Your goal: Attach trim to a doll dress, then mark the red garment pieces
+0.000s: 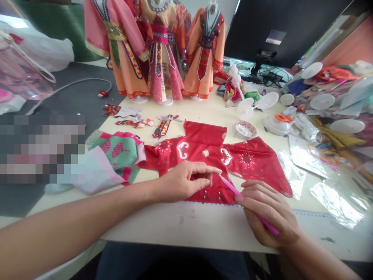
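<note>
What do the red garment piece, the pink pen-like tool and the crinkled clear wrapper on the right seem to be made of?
Red garment piece: fabric, likely satin-like, given its soft sheen; fibre can't be told. Pink pen-like tool in the right hand: probably smooth plastic, judging by its even, bright colour. Crinkled clear wrapper: likely thin, glossy plastic film, see-through with sharp glints.

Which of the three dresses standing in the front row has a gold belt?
The leftmost dress, with pink sleeves: its belt is gold, while the middle dress has a bright pink belt and the right dress a dark purple one.
</note>
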A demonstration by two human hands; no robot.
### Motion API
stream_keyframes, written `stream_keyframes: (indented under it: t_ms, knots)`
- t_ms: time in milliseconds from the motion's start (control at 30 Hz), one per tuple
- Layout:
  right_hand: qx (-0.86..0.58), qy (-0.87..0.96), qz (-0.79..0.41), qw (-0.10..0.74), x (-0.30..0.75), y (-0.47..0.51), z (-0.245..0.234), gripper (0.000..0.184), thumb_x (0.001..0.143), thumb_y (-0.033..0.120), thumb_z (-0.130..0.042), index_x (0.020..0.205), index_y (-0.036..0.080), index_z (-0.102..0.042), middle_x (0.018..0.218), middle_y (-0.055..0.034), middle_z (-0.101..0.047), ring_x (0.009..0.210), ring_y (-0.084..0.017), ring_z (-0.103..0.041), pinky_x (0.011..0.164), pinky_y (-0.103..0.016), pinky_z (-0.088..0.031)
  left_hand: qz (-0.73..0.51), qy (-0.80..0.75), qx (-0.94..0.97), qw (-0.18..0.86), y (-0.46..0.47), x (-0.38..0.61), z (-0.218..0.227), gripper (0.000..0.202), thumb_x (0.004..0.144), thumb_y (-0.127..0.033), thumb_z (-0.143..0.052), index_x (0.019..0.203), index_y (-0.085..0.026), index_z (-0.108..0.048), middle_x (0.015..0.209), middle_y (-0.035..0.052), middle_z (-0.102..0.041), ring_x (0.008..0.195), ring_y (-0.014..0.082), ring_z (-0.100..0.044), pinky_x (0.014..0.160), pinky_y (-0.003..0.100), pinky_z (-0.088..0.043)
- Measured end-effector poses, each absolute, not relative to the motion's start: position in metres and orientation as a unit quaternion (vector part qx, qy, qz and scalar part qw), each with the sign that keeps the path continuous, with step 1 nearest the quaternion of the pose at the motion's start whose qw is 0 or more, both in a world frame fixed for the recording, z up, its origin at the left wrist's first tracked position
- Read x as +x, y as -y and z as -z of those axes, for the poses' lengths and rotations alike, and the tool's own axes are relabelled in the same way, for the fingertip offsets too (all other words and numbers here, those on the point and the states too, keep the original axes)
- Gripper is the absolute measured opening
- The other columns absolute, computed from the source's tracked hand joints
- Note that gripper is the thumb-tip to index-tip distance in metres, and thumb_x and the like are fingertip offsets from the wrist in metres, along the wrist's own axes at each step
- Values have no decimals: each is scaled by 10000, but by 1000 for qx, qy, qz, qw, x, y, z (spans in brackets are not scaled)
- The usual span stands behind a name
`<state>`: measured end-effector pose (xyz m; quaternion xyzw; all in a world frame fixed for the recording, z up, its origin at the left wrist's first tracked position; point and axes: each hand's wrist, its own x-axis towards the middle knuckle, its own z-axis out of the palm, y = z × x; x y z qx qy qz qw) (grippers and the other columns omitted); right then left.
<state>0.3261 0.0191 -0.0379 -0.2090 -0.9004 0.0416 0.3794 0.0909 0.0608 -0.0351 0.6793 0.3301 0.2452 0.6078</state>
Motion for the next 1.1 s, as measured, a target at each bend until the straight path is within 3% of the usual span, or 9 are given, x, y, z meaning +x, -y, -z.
stream_keyframes:
  t_ms: [167, 633, 1100]
  knots:
    - [-214, 900, -39, 378, 325, -19, 36, 350, 703, -36, -500, 1022, 83, -578, 753, -63, -591, 699, -168, -570, 653, -404, -549, -245, -334, 720, 557, -59, 91, 39, 318, 871, -182, -505, 1171, -167, -609, 829, 9, -571, 705, 95, -503, 672, 234, -445]
    - [-209, 902, -41, 375, 325, -19, 36, 307, 701, -29, -513, 981, 69, -594, 751, -73, -609, 701, -171, -597, 672, -397, -555, -281, -296, 868, 283, -57, 91, 46, 308, 905, -145, -437, 1153, -131, -619, 732, 34, -581, 704, 138, -515, 716, 280, -461]
    - [-215, 898, -39, 381, 324, -18, 33, 329, 717, -17, -492, 1007, 105, -590, 742, -51, -614, 682, -164, -600, 648, -389, -561, -268, -307, 873, 267, -58, 90, 47, 299, 902, -160, -442, 1135, -133, -627, 773, 51, -634, 723, 144, -542, 759, 298, -473]
